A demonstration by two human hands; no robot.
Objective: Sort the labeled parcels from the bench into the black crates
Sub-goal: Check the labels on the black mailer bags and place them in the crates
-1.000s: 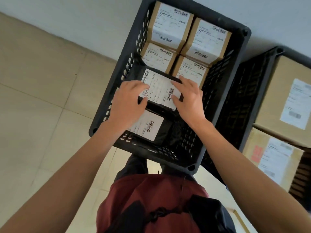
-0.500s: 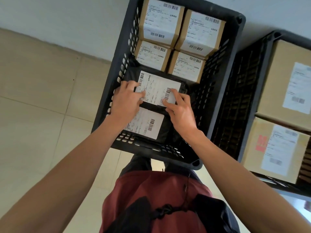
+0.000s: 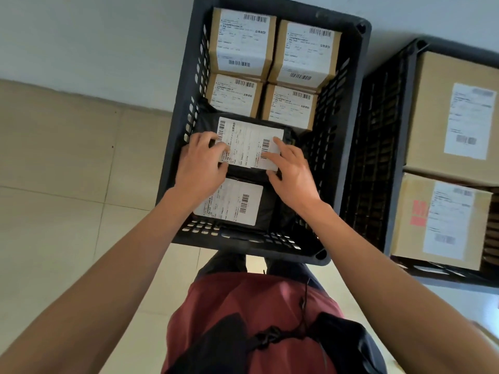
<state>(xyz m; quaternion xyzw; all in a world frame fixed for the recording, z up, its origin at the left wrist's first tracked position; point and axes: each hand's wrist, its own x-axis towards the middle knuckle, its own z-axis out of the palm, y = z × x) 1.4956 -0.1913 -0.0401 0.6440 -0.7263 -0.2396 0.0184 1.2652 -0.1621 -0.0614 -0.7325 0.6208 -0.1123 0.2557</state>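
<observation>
A black crate [image 3: 348, 109] is seen from above on a tiled floor [image 3: 67, 184], against a pale wall [image 3: 94, 44]. Its far half is filled by four labeled cardboard boxes: far-left box [image 3: 241, 41], far-right box [image 3: 306, 54], near-left box [image 3: 234, 95], near-right box [image 3: 290, 107], packed touching one another in a two-by-two block. Nearer the person, a black poly parcel [image 3: 249, 143] with a white label is laid flat, its far edge up against the near pair of boxes. It overlaps a second black poly parcel [image 3: 237, 205], which is lying at the crate's near end. The left hand [image 3: 199, 168] is placed on the upper parcel's left edge, fingers curled onto the label, thumb not visible; whether the edge is actually gripped cannot be told. The right hand [image 3: 293, 174] is spread loosely open, fingertips pressed flat on the label's right part, nothing enclosed. A second black crate [image 3: 378, 147] is set just to the right, holding a large cardboard box [image 3: 445, 114] at the far side and another large box [image 3: 437, 220] nearer. A red shirt [image 3: 243, 311] and a black bag strap [image 3: 270, 338] are visible below.
</observation>
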